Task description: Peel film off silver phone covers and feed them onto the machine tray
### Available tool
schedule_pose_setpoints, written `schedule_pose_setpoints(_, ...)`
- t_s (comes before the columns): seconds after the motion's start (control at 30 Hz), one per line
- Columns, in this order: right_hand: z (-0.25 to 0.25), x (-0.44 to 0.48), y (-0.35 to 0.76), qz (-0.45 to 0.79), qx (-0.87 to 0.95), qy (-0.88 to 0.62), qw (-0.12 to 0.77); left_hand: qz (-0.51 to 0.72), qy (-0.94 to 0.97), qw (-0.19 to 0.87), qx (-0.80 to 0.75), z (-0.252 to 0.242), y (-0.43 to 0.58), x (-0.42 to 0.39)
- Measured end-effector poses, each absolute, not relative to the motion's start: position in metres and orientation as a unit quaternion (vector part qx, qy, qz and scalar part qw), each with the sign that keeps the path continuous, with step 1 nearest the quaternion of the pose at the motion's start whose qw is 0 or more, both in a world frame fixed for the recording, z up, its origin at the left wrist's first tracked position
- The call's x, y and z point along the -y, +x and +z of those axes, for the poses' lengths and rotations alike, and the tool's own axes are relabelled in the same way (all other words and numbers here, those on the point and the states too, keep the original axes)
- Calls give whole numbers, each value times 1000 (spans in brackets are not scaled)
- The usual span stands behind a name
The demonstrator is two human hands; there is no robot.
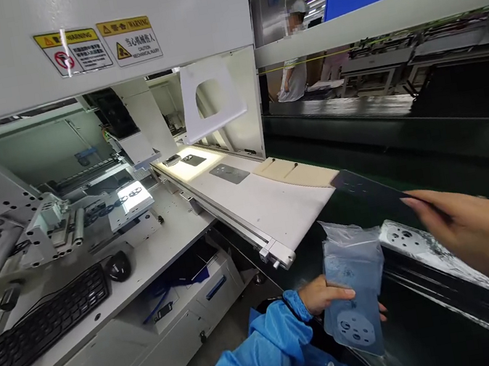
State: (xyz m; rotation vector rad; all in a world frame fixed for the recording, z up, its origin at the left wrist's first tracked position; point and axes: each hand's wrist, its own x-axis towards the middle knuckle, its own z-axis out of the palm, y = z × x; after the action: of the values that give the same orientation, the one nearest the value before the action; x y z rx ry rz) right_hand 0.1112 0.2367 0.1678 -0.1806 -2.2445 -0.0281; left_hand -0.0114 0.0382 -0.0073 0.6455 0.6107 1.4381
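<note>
From where I stand, the work looks to be mid-handling, with one sheet dealt with apart from a bundle. The right hand (481, 224) is pinched, thumb against fingers, on the near end of a dark sheet (369, 186), held out so that its far end meets the corner of a cream board (306, 174) in view; whether they touch I can't tell. The left hand (322, 296) is clamped round a stack of plates (357, 267), thumb on top, fingertips showing at the far edge. I'd say the next move calls for a light edge grip and a level sheet, with the stack kept from fanning out. The cream board, two small dark pieces on it, takes up one side of the white belt (276, 202), so it could catch a low pass. Further along the belt lie a grey plate (230, 173) and, on the lit patch, a dark plate (195, 160). A film-wrapped pack (406, 235) sits close below the right hand. Off left, a keyboard (48, 328) and mouse (118, 266) rest on the machine's desk (172, 214).
</note>
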Motion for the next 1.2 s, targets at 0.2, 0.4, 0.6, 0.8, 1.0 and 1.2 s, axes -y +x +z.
schedule_pose_setpoints(0.2,191,-174,5,-66,939,58,332,636,272,633,-347,-12,-13,-40)
schedule_pose_setpoints(0.4,170,-153,-33,-47,979,45,193,634,280,588,-418,-19,-18,-45)
schedule_pose_setpoints(0.6,168,-140,-29,-6,1000,14,27,633,290,570,-436,-21,-18,-46)
schedule_pose_setpoints(0.8,174,-134,-35,8,1000,1,-5,636,286,562,-445,-20,-18,-47)
schedule_pose_setpoints(1.0,180,-126,-46,38,999,-24,-13,636,280,552,-461,-24,-19,-50)
schedule_pose_setpoints(1.2,183,-124,-47,38,999,-28,-17,634,283,557,-457,-29,-20,-52)
